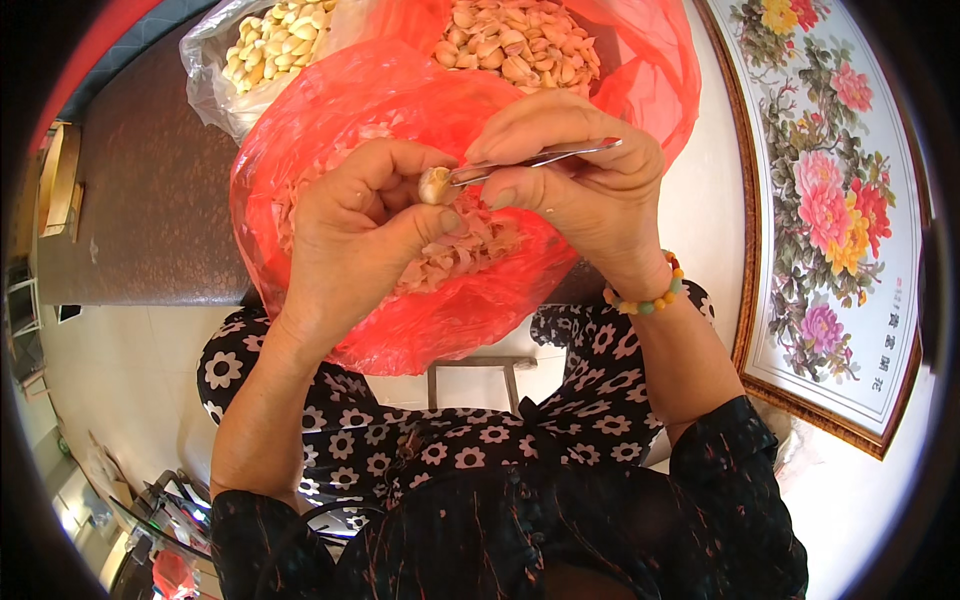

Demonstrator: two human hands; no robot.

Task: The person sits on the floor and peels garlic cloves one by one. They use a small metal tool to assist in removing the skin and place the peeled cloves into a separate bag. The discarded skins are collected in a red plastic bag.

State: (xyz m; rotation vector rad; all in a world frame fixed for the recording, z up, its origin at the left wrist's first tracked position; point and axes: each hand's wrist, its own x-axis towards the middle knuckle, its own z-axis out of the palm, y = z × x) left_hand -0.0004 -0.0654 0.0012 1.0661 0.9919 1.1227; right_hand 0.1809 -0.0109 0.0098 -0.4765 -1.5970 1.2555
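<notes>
Between the thumb and fingers of my left hand (352, 217) is a garlic clove (434, 186) with some skin on it. My right hand (577, 165) grips metal tweezers (555, 155), whose tips touch the clove's upper right side. Below both hands a red plastic bag (435, 337) lies open, holding loose garlic skins (480, 247). Peeled cloves (281, 45) fill a clear plastic bag (206, 71) at the upper left. Unpeeled cloves (517, 45) are heaped in another red bag (660, 82) at the top.
The bags rest on a dark brown tabletop (157, 195). A framed flower picture (825, 202) bearing writing stands along the right side. My knees in flowered trousers (465, 454) are at the table's near edge. Assorted items (169, 517) sit at the lower left.
</notes>
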